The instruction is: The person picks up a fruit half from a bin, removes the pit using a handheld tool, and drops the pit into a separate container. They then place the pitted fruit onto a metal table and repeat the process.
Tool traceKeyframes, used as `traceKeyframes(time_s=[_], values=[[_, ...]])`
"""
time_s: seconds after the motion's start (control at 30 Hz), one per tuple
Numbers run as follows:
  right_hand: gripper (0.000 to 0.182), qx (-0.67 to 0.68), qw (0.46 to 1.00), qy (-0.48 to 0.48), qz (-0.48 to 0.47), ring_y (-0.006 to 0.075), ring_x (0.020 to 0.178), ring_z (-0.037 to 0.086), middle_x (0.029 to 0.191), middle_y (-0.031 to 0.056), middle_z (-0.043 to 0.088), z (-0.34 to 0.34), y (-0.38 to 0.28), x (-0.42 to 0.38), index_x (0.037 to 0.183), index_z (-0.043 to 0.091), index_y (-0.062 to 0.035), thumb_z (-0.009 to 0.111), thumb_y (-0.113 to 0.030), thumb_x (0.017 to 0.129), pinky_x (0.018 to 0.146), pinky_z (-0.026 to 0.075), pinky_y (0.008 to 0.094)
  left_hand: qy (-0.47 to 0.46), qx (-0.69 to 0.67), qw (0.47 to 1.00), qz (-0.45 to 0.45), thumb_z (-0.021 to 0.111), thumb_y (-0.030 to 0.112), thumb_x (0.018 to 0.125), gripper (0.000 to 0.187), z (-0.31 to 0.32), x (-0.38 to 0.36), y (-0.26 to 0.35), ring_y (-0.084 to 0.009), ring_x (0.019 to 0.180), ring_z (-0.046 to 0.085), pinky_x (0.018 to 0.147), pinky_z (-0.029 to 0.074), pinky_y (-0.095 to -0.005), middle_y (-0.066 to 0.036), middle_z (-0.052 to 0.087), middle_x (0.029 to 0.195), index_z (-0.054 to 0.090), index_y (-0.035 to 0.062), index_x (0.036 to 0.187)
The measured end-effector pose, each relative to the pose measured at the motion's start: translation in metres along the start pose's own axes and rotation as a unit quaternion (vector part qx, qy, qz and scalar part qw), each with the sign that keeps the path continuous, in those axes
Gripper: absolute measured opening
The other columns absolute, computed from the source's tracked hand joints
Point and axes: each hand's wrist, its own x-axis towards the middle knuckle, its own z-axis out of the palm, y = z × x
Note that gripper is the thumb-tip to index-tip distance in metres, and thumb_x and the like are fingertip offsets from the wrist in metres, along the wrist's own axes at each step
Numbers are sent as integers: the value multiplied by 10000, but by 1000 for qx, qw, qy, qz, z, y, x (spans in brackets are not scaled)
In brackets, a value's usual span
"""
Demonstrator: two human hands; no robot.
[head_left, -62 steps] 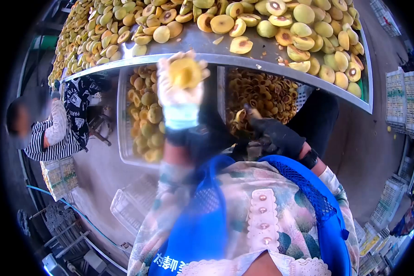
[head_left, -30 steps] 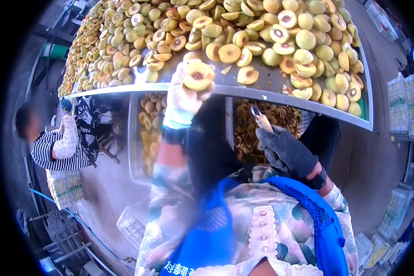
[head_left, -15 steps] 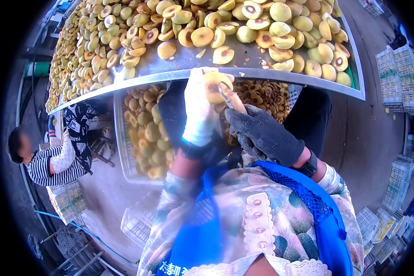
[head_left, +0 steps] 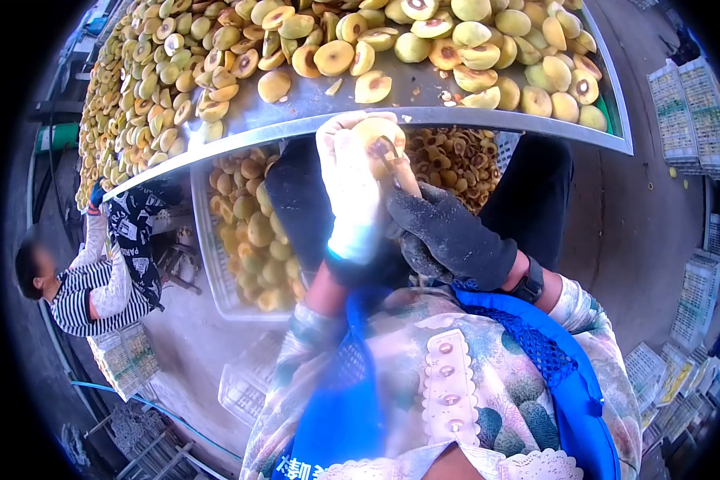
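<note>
A halved yellow fruit (head_left: 376,134) sits in my left hand (head_left: 346,172), which wears a white glove and has its fingers wrapped round the fruit. My right hand (head_left: 452,232), in a dark grey glove, is closed on a wooden-handled pitting tool (head_left: 403,172). The tool's looped metal tip touches the cut face of the fruit, near its dark centre. Both hands are just in front of the near edge of a metal table (head_left: 296,124), on which many halved fruits (head_left: 334,58) are heaped.
Below the table edge, a white crate (head_left: 216,272) holds fruit halves, with more cut pieces (head_left: 452,164) right of my hands. A co-worker (head_left: 96,288) in a striped top sits at the left. Stacked crates (head_left: 692,120) stand on the right.
The fruit has tilted in my left hand, and the tool stands more upright against it. The co-worker's arm has reached up to the table edge. The whole view has shifted slightly.
</note>
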Motion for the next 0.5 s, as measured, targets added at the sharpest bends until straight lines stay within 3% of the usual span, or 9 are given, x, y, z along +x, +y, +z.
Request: traceKeyframes(time_s=[0.13, 0.23, 0.27, 0.3, 0.37, 0.4, 0.43, 0.47, 0.5], values=[[201, 183, 982, -30, 45, 91, 718, 550, 848, 4, 566, -8, -5, -2, 1088, 536, -8, 539, -154, 950, 593, 442, 286, -22, -101, 995, -2, 354, 483, 1001, 501, 1, 0, -7, -281, 835, 629, 705, 540, -359, -210, 559, 1159, 383, 23, 1197], [188, 10, 999, -30, -39, 56, 701, 529, 803, -24, 550, -16, 5, 5, 1048, 561, -37, 511, -205, 979, 577, 431, 254, -46, -141, 989, 0, 369, 520, 984, 555, -3, 3, -9, -331, 901, 635, 738, 550, -397, -216, 526, 1218, 369, 24, 1233], [190, 81, 996, -38, -29, 53, 707, 528, 809, -25, 550, -16, 4, 3, 1049, 561, -37, 518, -207, 977, 578, 432, 251, -53, -147, 988, -4, 373, 529, 979, 569, -6, 2, -10, -346, 917, 635, 747, 553, -408, -215, 518, 1231, 364, 24, 1243], [192, 151, 987, -48, -18, 50, 714, 527, 815, -27, 551, -15, 1, -1, 1050, 562, -36, 524, -209, 976, 578, 434, 248, -4, -164, 986, -20, 349, 584, 964, 610, -6, 4, -15, -319, 857, 644, 705, 548, -374, -200, 553, 1192, 392, 32, 1221], [196, 143, 989, -43, 16, 71, 731, 537, 836, -8, 556, -11, -11, -4, 1069, 555, -26, 535, -192, 965, 586, 442, 256, -23, -143, 989, -43, 314, 628, 951, 651, -21, 6, -20, -288, 802, 644, 672, 539, -344, -187, 588, 1133, 421, 34, 1197], [202, 64, 997, -26, 39, 94, 741, 548, 850, 12, 561, -9, -19, -6, 1086, 547, -17, 539, -172, 957, 594, 450, 267, -34, -133, 989, -55, 296, 649, 944, 675, -24, 7, -19, -272, 775, 645, 655, 534, -329, -180, 605, 1104, 435, 35, 1186], [213, -14, 998, -6, 61, 118, 751, 559, 864, 33, 566, -9, -23, -6, 1104, 540, -7, 543, -152, 948, 601, 458, 278, -6, -106, 992, -71, 316, 654, 941, 670, -19, 5, -8, -183, 813, 615, 689, 503, -256, -157, 633, 1017, 477, 29, 1120], [228, -162, 984, -4, -78, 153, 742, 566, 858, 57, 568, -12, -13, -4, 1128, 525, -2, 539, -121, 934, 596, 459, 296, 1, -118, 990, -77, 305, 654, 943, 677, -20, 4, -9, -181, 806, 614, 704, 502, -260, -156, 635, 1014, 483, 25, 1118], [251, -304, 928, -2, -214, 188, 732, 574, 852, 82, 569, -19, 4, 2, 1152, 510, 4, 536, -89, 920, 591, 461, 314, 8, -129, 988, -80, 294, 654, 945, 683, -20, 5, -10, -179, 800, 613, 718, 502, -264, -154, 636, 1011, 489, 22, 1116]])
